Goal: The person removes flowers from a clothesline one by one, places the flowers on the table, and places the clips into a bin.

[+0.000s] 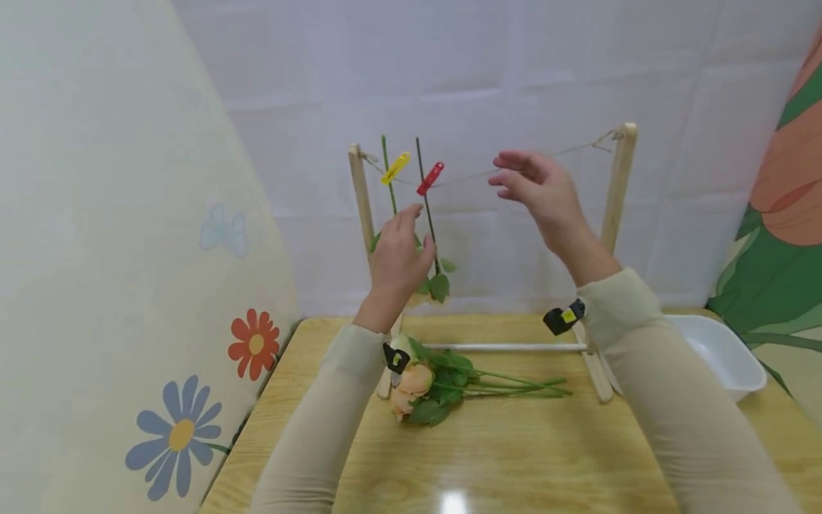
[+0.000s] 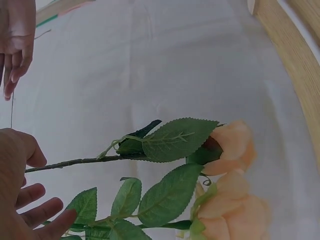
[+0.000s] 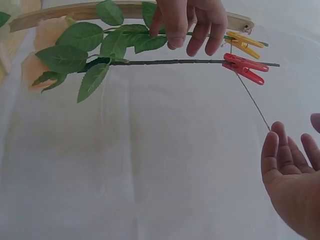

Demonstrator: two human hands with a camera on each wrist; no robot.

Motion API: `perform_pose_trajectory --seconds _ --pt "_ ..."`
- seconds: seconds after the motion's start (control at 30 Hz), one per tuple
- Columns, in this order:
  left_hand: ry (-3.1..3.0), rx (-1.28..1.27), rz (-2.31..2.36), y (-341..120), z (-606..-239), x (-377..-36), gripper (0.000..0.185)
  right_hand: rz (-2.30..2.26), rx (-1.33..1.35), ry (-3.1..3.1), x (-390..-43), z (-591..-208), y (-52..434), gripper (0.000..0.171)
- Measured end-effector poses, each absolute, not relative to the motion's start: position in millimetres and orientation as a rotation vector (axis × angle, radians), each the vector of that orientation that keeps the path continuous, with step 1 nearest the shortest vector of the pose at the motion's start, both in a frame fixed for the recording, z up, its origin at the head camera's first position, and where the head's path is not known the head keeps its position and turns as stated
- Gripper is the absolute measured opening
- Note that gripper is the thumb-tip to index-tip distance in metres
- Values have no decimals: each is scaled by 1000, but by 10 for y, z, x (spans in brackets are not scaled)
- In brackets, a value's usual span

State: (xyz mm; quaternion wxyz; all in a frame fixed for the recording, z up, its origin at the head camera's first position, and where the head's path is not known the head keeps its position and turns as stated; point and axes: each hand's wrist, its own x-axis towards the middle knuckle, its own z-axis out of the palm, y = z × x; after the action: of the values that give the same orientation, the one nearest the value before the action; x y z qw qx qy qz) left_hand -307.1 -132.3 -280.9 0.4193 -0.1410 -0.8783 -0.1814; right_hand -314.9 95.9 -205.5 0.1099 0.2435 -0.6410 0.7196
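Two peach roses hang head-down from a thin string [image 3: 253, 102], their stems clipped by a yellow clothespin [image 1: 395, 168] and a red clothespin [image 1: 430, 178]. My left hand [image 1: 397, 260] is beside these stems, below the clothespins, with its fingers loosely spread and nothing gripped. The left wrist view shows the dark stem [image 2: 80, 161] of one rose [image 2: 234, 145] just past the thumb. Farther right along the string, my right hand [image 1: 542, 200] is raised with fingers relaxed; in the right wrist view its fingertips [image 3: 272, 137] come right at the string.
The string is tied between two wooden posts [image 1: 619, 189] joined low down by a white bar [image 1: 507, 348]. Several peach roses [image 1: 416, 380] lie on the wooden table [image 1: 507, 457] in front. A white basin [image 1: 713, 346] stands at the right, partly behind the right forearm.
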Motion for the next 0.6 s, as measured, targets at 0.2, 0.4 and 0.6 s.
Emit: perform_pose_trajectory --seconds 0.2,0.4,0.6 --pt "-2217 -379 -576 -1297 -2779 -3098 48 2107 749 -1890 -3189 -2044 850 42" --pt "-2247 -347 -818 -1245 -2733 -3125 51 2074 758 -1936 -3206 -1990 749 40" --pt "-2247 -345 -1007 -1205 -2720 -3168 53 2051 774 -2006 -3220 -1964 649 41"
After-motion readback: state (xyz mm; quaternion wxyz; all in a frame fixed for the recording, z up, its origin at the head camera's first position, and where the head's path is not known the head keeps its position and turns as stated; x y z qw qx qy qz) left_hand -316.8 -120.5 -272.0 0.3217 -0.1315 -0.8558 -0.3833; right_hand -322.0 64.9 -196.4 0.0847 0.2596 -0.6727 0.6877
